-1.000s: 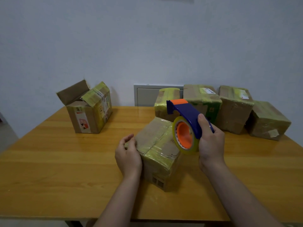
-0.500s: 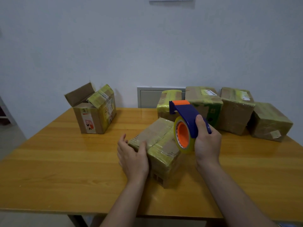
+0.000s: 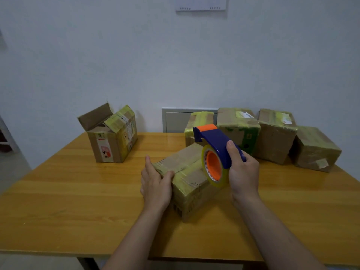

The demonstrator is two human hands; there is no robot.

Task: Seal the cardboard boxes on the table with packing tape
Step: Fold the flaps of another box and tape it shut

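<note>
Closest in, between the hands, the box [image 3: 191,182] on the table [image 3: 78,201] shows yellowish tape along its top seam, though I can't tell if that strip is finished. The left hand [image 3: 155,184] lies flat against its side, thumb over the edge. The right hand [image 3: 243,172] wraps the tape dispenser [image 3: 216,151], poised just above the box. Beyond the right hand, four boxes [image 3: 276,133] look sealed. Far past the left hand, one open box [image 3: 111,141] waits, flaps up.
</note>
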